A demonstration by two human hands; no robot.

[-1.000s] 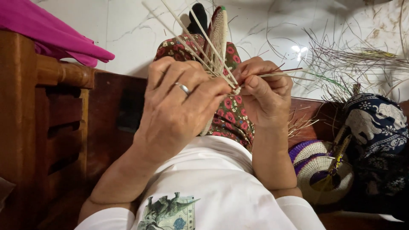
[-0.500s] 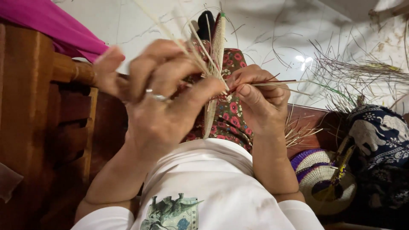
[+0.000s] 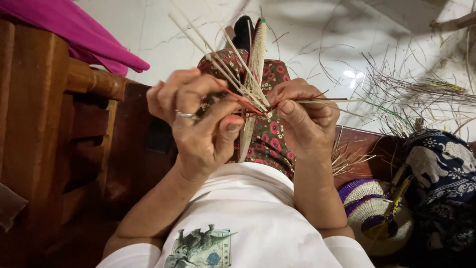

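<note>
- A flat, pale woven-straw piece (image 3: 257,64) was held upright between both hands, above a floral-skirted lap (image 3: 270,139).
- Its loose straw strands (image 3: 218,62) were pinched by the left hand (image 3: 198,119).
- The weave's edge was pinched by the right hand (image 3: 305,119).

White marble-look floor (image 3: 317,44) fills the top of the frame, with a bright light glare at upper right. Dark wooden furniture (image 3: 44,124) runs down the left, pink cloth (image 3: 84,30) draped over it upper left.
</note>
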